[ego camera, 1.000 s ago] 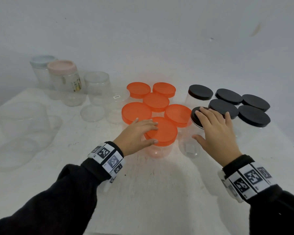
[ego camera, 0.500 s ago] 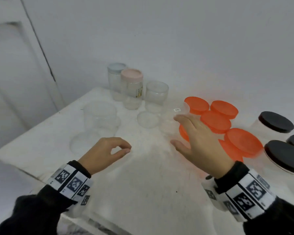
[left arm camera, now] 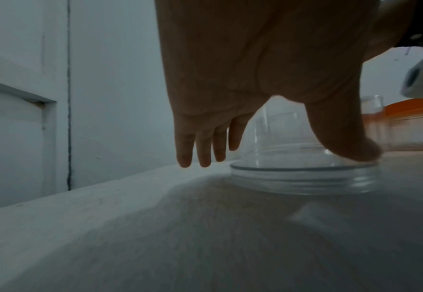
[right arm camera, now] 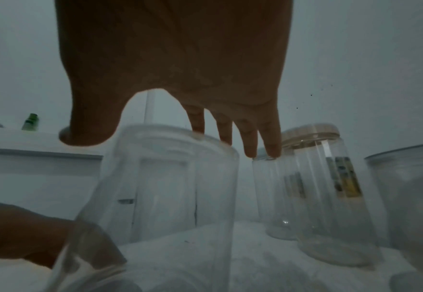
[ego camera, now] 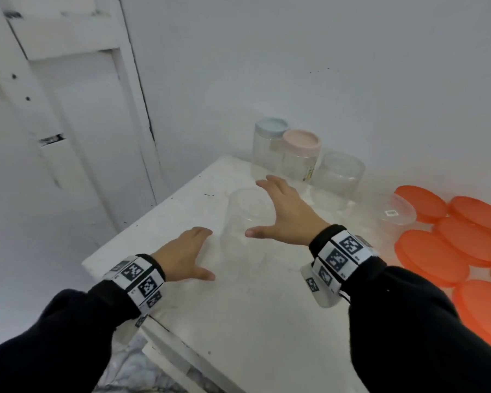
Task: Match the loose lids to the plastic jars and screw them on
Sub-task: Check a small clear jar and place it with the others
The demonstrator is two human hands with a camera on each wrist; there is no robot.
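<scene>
A clear lidless plastic jar [ego camera: 238, 219] stands mouth-down near the table's left corner; its threaded rim [left arm camera: 302, 177] lies on the table top. My left hand [ego camera: 204, 253] is low beside the jar's base, fingers straight, and its thumb [left arm camera: 350, 146] touches the rim. Spread over the jar's upturned bottom [right arm camera: 167, 187] is my right hand [ego camera: 255, 208], fingertips [right arm camera: 225, 136] at its far edge and thumb off the near side. Neither hand grips anything. A loose clear lid [ego camera: 391, 212] with a white sticker lies to the right.
Behind the jar stand a blue-lidded jar [ego camera: 270, 148], a pink-lidded jar [ego camera: 301, 157] and a clear open jar [ego camera: 338, 180]. Several orange-lidded jars [ego camera: 451, 242] crowd the right. The table edge [ego camera: 111, 251] runs close on the left, with a white door [ego camera: 68, 123] beyond.
Both hands left the orange-lidded and black-lidded jars and moved left to the upturned clear jar. The left hand's fingers straightened. The view swung left, so the black lids are out of sight.
</scene>
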